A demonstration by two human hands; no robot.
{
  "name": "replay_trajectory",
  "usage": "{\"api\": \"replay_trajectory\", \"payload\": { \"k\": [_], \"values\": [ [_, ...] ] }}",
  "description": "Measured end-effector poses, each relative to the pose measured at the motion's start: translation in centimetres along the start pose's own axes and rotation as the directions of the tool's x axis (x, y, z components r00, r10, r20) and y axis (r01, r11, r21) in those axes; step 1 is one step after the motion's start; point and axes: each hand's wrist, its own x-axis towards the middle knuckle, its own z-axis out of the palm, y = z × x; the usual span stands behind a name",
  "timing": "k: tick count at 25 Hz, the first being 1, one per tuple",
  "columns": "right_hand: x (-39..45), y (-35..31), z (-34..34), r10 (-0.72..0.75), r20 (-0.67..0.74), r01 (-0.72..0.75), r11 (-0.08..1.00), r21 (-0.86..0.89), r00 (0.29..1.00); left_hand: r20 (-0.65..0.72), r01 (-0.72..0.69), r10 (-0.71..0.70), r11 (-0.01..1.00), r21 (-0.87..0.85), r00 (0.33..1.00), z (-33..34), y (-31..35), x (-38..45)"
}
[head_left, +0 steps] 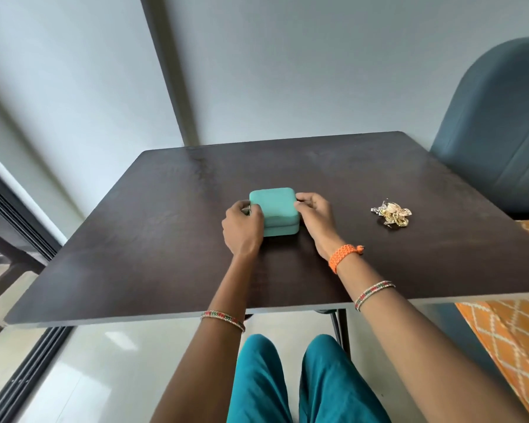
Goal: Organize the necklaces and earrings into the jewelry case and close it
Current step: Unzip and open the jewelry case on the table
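Observation:
A small teal jewelry case [275, 206] sits with its lid down in the middle of the dark table [165, 239]. My left hand [243, 225] grips its left side with curled fingers. My right hand [316, 219] holds its right side, thumb and fingers pinching at the seam near the far right corner. A tangled heap of gold necklaces and earrings [391, 213] lies on the table to the right of the case, apart from both hands.
A blue upholstered chair [495, 132] stands at the table's far right corner. Orange patterned fabric [513, 331] lies at the right edge. A wall runs behind the table, and a dark sliding-door frame [19, 227] on the left.

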Motion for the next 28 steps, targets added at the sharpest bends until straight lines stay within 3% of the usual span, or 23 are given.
{"api": "replay_trajectory", "payload": {
  "k": [5, 7, 9, 11, 15, 19, 23, 28],
  "values": [
    [2.6, -0.2, -0.7, 0.042, -0.124, -0.067, 0.976, -0.205, 0.991, 0.064, -0.138, 0.144, 0.986, -0.093, 0.987, -0.3, -2.8, 0.4],
    [4.0, -0.5, -0.6, 0.062, -0.038, -0.071, 0.945, -0.319, 0.997, 0.150, -0.170, 0.179, 0.983, -0.071, 0.972, -0.3, -3.4, 1.0],
    [5.5, -1.0, -0.1, 0.091, 0.119, -0.040, 0.926, -0.376, 0.989, 0.313, -0.304, 0.250, 0.942, 0.139, 0.916, -0.2, -3.9, 1.2],
    [6.8, -1.8, 0.1, 0.136, 0.244, -0.021, 0.906, -0.422, 0.960, 0.401, -0.416, 0.309, 0.884, 0.212, 0.862, -0.3, -4.0, 1.4],
    [8.4, -3.0, -0.7, 0.230, 0.424, 0.076, 0.802, -0.593, 0.876, 0.389, -0.430, 0.355, 0.894, 0.125, 0.850, -0.5, -4.3, 1.8],
    [8.7, -3.3, -0.9, 0.261, 0.424, 0.091, 0.755, -0.650, 0.867, 0.373, -0.429, 0.374, 0.900, 0.073, 0.849, -0.5, -4.7, 1.9],
    [9.1, -3.1, -0.9, 0.231, 0.417, 0.093, 0.775, -0.625, 0.879, 0.363, -0.432, 0.374, 0.897, 0.092, 0.853, -0.5, -4.5, 1.9],
    [10.2, -2.8, -0.7, 0.251, 0.428, 0.129, 0.719, -0.683, 0.868, 0.377, -0.437, 0.363, 0.890, 0.132, 0.852, -0.7, -4.0, 1.5]
  ]
}}
